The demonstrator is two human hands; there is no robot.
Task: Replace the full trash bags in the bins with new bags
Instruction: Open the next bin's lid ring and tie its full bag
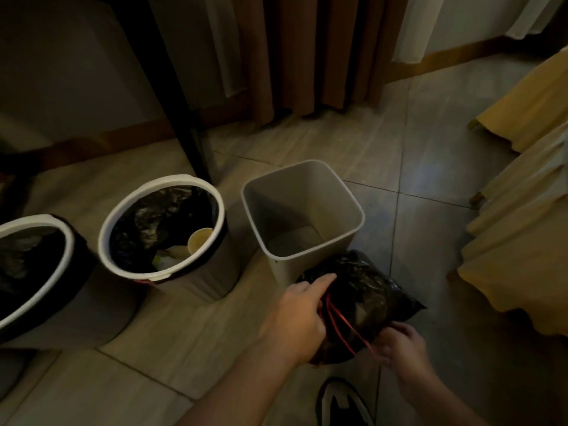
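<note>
The left hand (296,318) grips the gathered neck of a full, crinkled black plastic trash bag (368,293), its lower fingers curled into the plastic while the index finger lies stretched out along the top of the bag. The right hand (402,344), on the bag's near right side, has its fingers curled round the end of the thin red drawstring (338,324), whose loops run between the two hands. The bag sits just in front of a light grey square plastic bin (332,195) and hides that bin's near corner; the bin has no liner and its bare bottom shows. Whether the bag rests on the floor cannot be told. Just left of the square bin stands a round grey bin with a white rim ring (184,178), lined in black plastic and holding a yellowish paper cup (199,239) among other waste. Further left is a second round bin with a white rim ring (30,221), also black-lined. All stand on pale floor tiles (184,333). A black-and-white shoe (341,401) shows below the hands. Behind are a black table leg (190,133), brown curtains (307,56), and yellow draped cloth (522,256) at right.
</note>
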